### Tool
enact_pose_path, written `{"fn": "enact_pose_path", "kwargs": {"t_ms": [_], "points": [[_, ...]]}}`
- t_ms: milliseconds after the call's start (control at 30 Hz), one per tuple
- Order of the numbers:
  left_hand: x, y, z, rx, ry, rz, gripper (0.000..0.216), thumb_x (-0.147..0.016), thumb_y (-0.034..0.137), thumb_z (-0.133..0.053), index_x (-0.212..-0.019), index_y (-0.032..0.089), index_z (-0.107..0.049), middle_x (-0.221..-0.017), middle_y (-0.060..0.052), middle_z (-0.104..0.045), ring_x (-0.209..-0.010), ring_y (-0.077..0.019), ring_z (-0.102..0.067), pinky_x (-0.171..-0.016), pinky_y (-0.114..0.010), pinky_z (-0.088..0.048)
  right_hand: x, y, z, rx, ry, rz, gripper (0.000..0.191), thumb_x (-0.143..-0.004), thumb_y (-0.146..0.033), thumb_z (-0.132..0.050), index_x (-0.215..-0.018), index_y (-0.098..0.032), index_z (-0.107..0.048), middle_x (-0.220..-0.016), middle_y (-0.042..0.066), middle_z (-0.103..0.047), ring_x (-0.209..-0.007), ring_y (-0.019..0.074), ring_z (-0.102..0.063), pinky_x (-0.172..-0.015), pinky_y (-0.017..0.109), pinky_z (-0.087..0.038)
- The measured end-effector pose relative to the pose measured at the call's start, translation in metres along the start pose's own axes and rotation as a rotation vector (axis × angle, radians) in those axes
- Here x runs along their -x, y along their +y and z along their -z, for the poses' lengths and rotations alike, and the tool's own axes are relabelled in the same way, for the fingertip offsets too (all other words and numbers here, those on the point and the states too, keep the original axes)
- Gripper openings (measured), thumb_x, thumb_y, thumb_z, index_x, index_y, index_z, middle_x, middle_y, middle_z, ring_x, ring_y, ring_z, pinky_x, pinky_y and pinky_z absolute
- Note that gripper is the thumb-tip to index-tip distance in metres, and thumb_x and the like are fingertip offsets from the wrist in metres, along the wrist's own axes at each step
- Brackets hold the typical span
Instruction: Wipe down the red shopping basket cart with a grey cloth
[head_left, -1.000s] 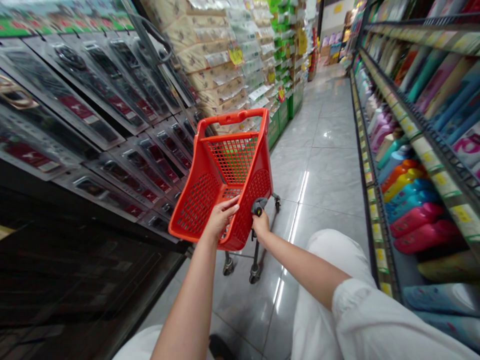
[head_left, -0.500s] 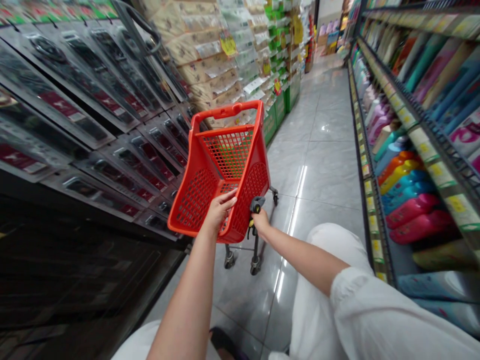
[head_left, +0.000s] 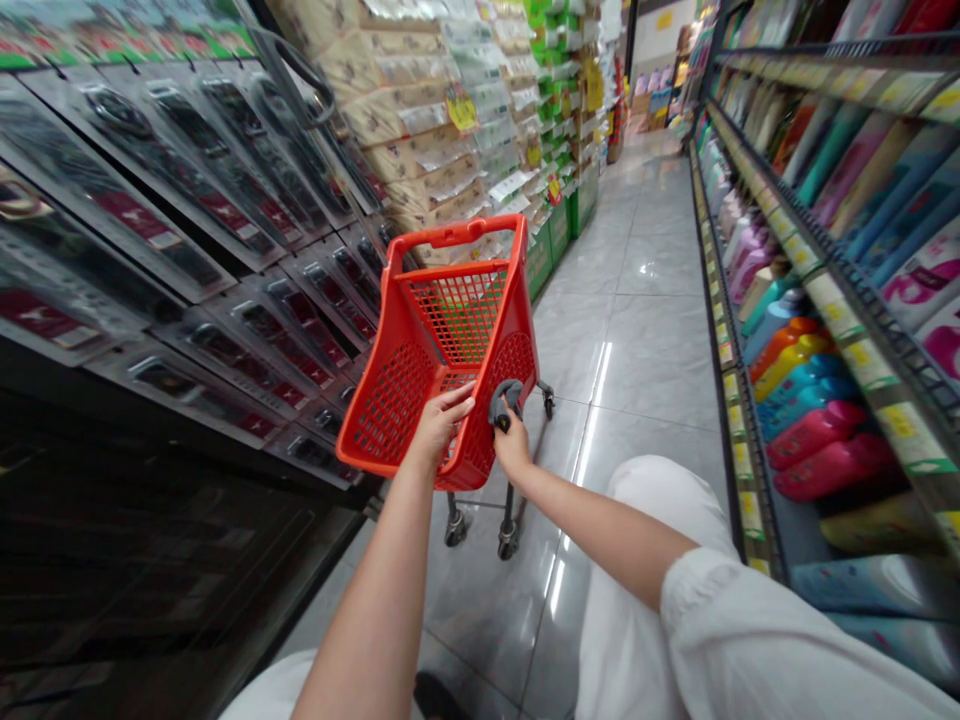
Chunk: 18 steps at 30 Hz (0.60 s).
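Note:
A small red plastic shopping cart (head_left: 420,380) on castor wheels stands in a shop aisle right in front of me, its basket empty. My left hand (head_left: 442,425) is closed over the near rim of the basket. My right hand (head_left: 511,445) grips the grey push handle (head_left: 505,400) at the cart's right rear corner. Both forearms reach forward from the bottom of the view, and my right arm has a white sleeve.
Left of the cart hangs a dark rack of boxed goods (head_left: 187,250), then stacked pale packages (head_left: 435,130). Shelves of coloured bottles (head_left: 810,400) line the right side. A glossy grey tiled floor (head_left: 645,300) runs on ahead between them.
The cart has turned slightly, and my right hand with the grey handle has come in closer to my left hand. Both hands kept their hold.

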<state>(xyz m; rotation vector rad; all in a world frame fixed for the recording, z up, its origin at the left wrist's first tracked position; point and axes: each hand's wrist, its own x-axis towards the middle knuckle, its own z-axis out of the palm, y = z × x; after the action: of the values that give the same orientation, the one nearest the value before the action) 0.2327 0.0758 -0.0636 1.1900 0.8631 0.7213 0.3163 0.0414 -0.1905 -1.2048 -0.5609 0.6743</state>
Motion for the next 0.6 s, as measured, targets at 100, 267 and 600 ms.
{"fn": "enact_pose_path", "kwargs": {"t_ms": [100,267,600], "points": [[-0.001,0.001,0.000,0.000,0.009,0.016,0.069,-0.055,0.025,-0.087,-0.120,0.013,-0.069,-0.097,-0.010,-0.077,-0.078,-0.0197,-0.072,-0.075,-0.030,-0.056,0.025,0.016,-0.007,0.050,0.025,-0.151,0.052,-0.077,-0.012,-0.050,-0.127,-0.019,-0.060,-0.120,0.007,-0.070,-0.113,0.0211,-0.066,-0.106,0.044,-0.046],[-0.003,-0.001,0.002,-0.030,0.016,0.001,0.065,-0.057,0.025,-0.086,-0.119,0.014,-0.070,-0.096,-0.009,-0.077,-0.078,-0.0205,-0.072,-0.072,-0.029,-0.056,0.026,-0.003,-0.012,-0.041,-0.039,0.048,0.061,-0.080,-0.015,-0.053,-0.141,-0.021,-0.048,-0.142,0.006,-0.056,-0.131,0.0180,-0.053,-0.115,0.040,-0.037],[-0.005,-0.002,0.002,-0.019,0.002,-0.005,0.066,-0.058,0.026,-0.085,-0.121,0.014,-0.069,-0.097,-0.009,-0.077,-0.078,-0.0205,-0.073,-0.073,-0.031,-0.057,0.036,0.011,-0.002,0.127,0.012,-0.142,0.054,-0.077,-0.008,-0.051,-0.130,-0.020,-0.060,-0.122,0.008,-0.070,-0.115,0.0223,-0.065,-0.106,0.044,-0.047]]}}
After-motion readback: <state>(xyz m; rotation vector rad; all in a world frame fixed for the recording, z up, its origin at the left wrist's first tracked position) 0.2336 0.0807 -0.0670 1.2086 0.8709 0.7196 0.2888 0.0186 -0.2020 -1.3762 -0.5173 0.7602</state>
